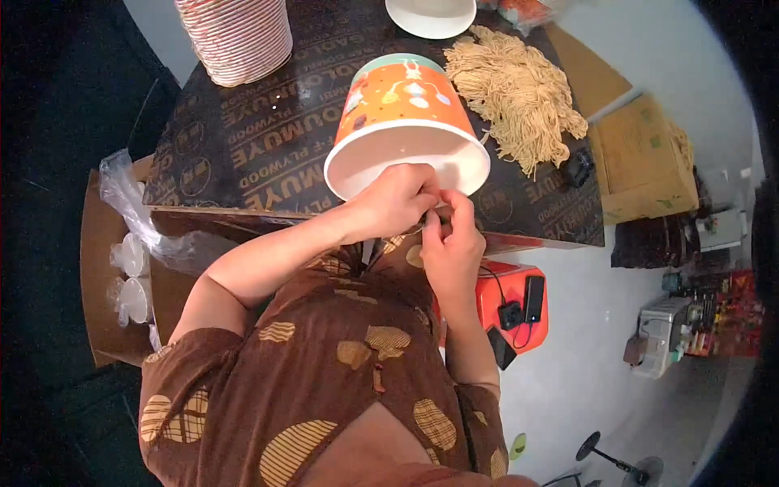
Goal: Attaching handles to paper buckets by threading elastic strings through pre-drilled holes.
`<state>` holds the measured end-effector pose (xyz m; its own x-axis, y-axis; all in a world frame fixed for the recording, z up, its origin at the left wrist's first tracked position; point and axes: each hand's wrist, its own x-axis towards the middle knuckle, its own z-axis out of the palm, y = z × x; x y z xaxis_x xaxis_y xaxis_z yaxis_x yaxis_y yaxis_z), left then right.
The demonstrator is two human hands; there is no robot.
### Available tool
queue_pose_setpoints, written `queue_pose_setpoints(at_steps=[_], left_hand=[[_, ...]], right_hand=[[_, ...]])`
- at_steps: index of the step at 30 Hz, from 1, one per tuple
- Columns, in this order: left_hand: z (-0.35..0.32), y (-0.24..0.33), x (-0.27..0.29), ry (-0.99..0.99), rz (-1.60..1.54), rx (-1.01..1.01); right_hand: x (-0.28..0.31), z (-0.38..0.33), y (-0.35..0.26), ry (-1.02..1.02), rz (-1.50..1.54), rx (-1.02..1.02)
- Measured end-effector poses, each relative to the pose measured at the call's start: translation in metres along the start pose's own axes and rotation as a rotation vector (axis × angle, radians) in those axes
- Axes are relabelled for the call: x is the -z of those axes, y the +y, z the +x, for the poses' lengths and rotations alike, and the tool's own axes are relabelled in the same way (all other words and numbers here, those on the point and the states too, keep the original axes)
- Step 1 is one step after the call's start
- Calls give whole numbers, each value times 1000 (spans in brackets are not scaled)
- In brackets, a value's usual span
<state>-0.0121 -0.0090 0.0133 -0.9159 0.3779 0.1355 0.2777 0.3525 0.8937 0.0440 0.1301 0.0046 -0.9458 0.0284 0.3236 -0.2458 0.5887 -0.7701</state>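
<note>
Fingers (pixel 422 200) of the left hand (pixel 388 204) are curled narrow and meet those of the right hand (pixel 454 252), whose thumb and forefinger bend toward each other. Whether something small is pinched between them, I cannot tell. Both hands are at the centre of the frame, just in front of the large paper tub (pixel 410 101), which lies tipped on its side, mouth toward the person. The step in hand looks like close fingertip work; the next move seems to call for small, two-handed control and a light touch near the rim.

The tub is a tapering round of smooth orange card with pale printed figures, a green band and a white inside. Upper left, a stack of tubs (pixel 237 45) shows tight ridged rims. Upper right, a heap of strands (pixel 519 101), thin and pale yellow, lies tangled on the dark, glossy plywood table (pixel 264 134).
</note>
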Motion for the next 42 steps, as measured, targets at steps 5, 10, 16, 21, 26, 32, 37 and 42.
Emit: queue_pose_setpoints(at_steps=[5,10,16,21,26,32,37,42], left_hand=[[1,9,0,-14,-166,121],[2,8,-3,-41,-197,183],[0,1,-8,-2,-154,120],[2,-1,-11,29,-252,178],[1,-6,-15,10,-269,127],[-3,-9,-15,149,-79,-6],[-9,-8,-10,162,122,-93],[-8,-11,-11,130,182,-162]], right_hand=[[-1,3,2,39,115,-31],[-8,-2,19,133,15,67],[-13,-3,24,204,-145,199],[-13,-2,23,195,-90,163],[-12,1,26,196,-75,182],[-11,2,25,178,-78,155],[-10,2,24,174,-77,151],[-14,2,26,189,-128,149]])
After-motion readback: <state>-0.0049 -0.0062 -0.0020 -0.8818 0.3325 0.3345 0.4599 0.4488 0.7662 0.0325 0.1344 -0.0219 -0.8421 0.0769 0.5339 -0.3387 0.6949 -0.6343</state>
